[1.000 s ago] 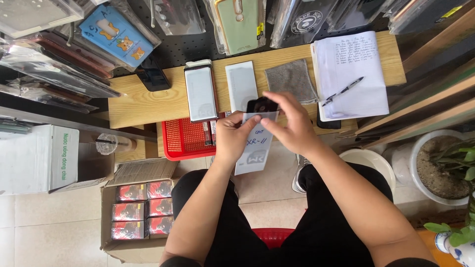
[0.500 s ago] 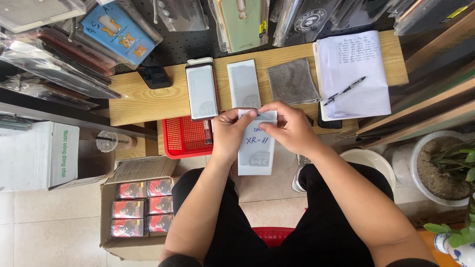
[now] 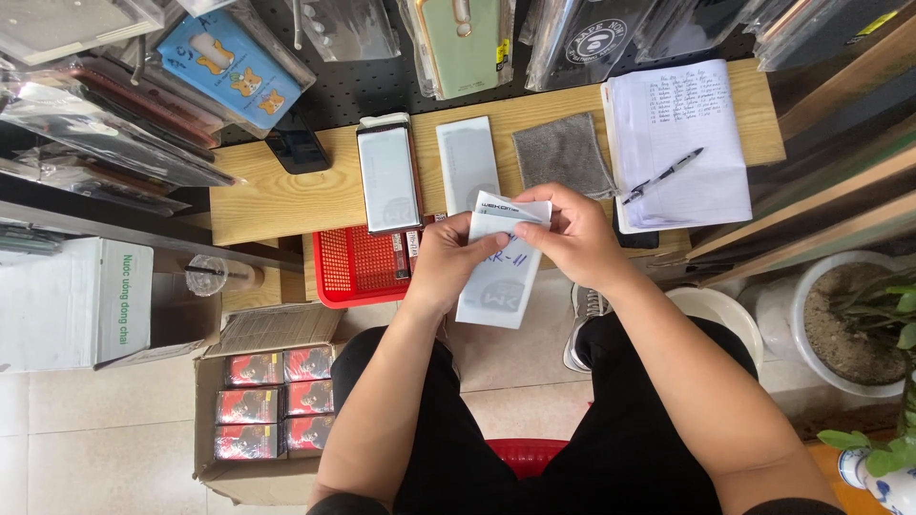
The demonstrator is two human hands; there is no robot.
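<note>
**White sleeve held at its top edge above the bench**

A long white packet, flat and slim like a sleeve for a screen protector, was held by both hands in front of the wooden bench, over the person's lap and just beside the red basket. Its upper end was pinched between thumb and fingers of the left hand on the left side and of the right hand on the right side, the fingertips being pressed together on the card rather than spread. The grip was placed at the top flap, so it was judged that the opening end was being worked there while the rest of the sleeve was left to hang free.

The long axis of the packet was seen to run from the bench toward the person's knees, tilted slightly, with the printed top end pointed away toward the bench and the lower end pointed down and a little to the left. The broad face was turned up toward the camera.

On the bench, a phone with a pale screen, a white panel, a grey cloth and a notebook with a pen were laid side by side within reach. A carton of red boxes was set on the floor at the left
</note>
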